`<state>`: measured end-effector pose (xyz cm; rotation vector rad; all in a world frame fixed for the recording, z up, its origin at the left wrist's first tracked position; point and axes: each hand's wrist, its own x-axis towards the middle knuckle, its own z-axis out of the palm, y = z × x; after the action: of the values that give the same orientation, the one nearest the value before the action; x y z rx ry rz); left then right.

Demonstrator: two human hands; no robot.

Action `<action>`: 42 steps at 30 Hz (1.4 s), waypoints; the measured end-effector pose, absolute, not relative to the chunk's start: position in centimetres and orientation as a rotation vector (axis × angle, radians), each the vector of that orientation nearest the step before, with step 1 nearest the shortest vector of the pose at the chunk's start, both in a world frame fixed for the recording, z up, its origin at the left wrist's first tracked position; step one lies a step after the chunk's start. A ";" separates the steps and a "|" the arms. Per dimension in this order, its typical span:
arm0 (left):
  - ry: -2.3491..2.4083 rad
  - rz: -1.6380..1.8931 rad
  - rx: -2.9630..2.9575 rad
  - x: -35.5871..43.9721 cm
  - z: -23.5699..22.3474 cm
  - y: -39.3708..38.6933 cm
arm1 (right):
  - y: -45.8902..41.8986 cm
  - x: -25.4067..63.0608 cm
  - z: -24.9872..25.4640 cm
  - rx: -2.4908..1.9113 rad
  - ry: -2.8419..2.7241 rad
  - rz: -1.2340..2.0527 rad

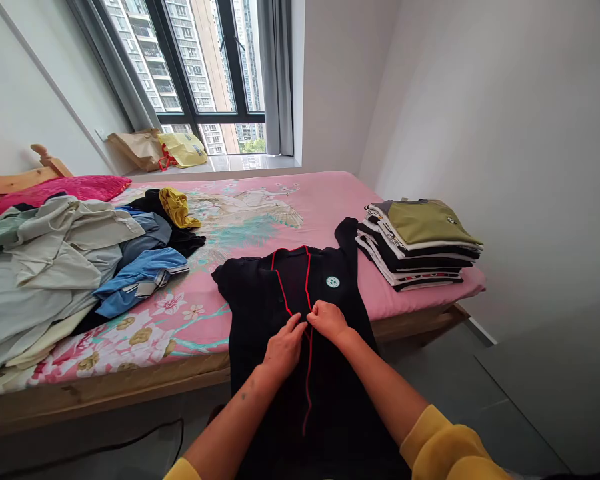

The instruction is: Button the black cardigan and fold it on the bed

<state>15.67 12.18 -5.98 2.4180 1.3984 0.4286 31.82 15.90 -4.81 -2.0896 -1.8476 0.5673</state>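
Observation:
A black cardigan [260, 313] with red piping and a round pale badge [333, 282] on its chest lies face up. Its shoulders rest on the bed and its lower part hangs over the front edge toward me. Where the two front edges meet, below the V-neck, my left hand [284, 347] pinches the cloth from the left. Close beside it, my right hand [327, 320] has its fingers closed on the other front edge. The fingertips of both hands nearly touch, and any button between them is hidden.
Rumpled clothes [70, 247] are heaped on the left of the bed, by a red pillow [80, 188]. A folded stack of clothes [420, 247] stands at the right edge. Bags [183, 150] lie on the windowsill. A cable [130, 440] runs across the floor.

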 end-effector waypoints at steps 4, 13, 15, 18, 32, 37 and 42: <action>1.474 0.149 2.479 16.0 -4.5 15.0 | 16.0 31.9 -4.5 -1.835 -1.703 0.615; 1.456 0.682 2.336 15.5 -6.7 13.2 | 11.1 29.7 -6.2 -1.623 -1.520 0.625; 1.474 0.808 2.190 15.3 -7.7 11.8 | 9.5 28.9 -7.0 -1.716 -1.545 0.564; 1.551 0.784 2.025 15.4 -8.7 10.2 | 8.1 28.0 -8.1 -1.854 -1.580 0.512; 1.774 0.356 2.063 17.1 -8.1 10.4 | 8.0 29.4 -10.3 -1.845 -1.482 0.686; 1.729 0.395 2.113 17.1 -8.1 10.6 | 8.2 29.3 -10.3 -1.836 -1.452 0.715; 1.640 0.495 2.127 17.0 -8.3 10.5 | 8.2 29.2 -10.2 -1.777 -1.403 0.732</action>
<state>17.01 10.53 -8.30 2.1272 1.6397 0.4951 29.16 8.25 -10.22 -1.7773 -1.4033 0.7319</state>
